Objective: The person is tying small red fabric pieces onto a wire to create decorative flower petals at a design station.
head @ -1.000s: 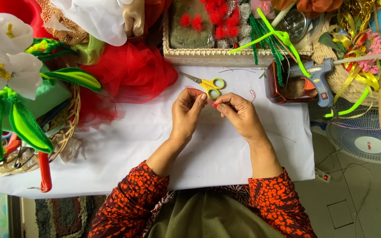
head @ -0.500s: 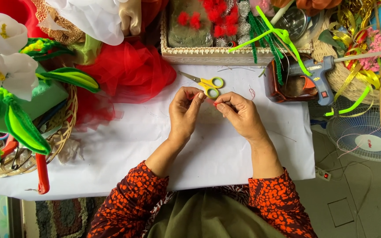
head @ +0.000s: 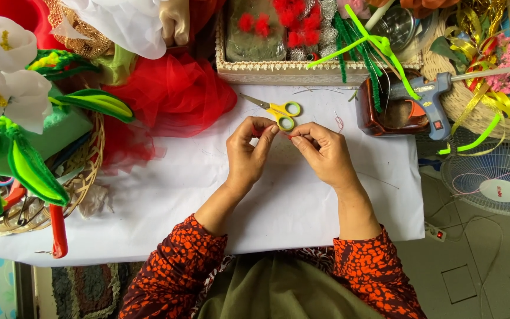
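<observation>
Overhead view of a person w/ two bare hands working over a white paper sheet (head: 166, 195) covering a table. The left hand (head: 249, 155) and right hand (head: 324, 155) meet near the sheet's top centre, fingertips nearly touching. Both pinch a small red piece (head: 290, 136), poss. thread or fuzzy wire; too small to tell which. Left thumb & forefinger are curled together on one end, right thumb & forefinger pressed together on the other end; the remaining fingers are loosely bent. The piece sits between the two hands, just above the paper.

Just beyond the fingertips lie small yellow-handled scissors (head: 278, 110) w/ metal blades pointing left, flat on the sheet. Behind them is a rectangular woven tray (head: 284, 72) holding red pom-poms and green fuzzy stems. To the right, a blue-grey glue gun (head: 431, 94) rests on a dark brown holder. Left of the hands, a bunch of red tulle fabric (head: 172, 97) spills onto the sheet. Far left: white fabric flowers (head: 4, 77) w/ yellow centres and bright green leaves. A white floor fan (head: 494, 186) sits lower right, off the table. Sleeves are orange-and-black patterned
</observation>
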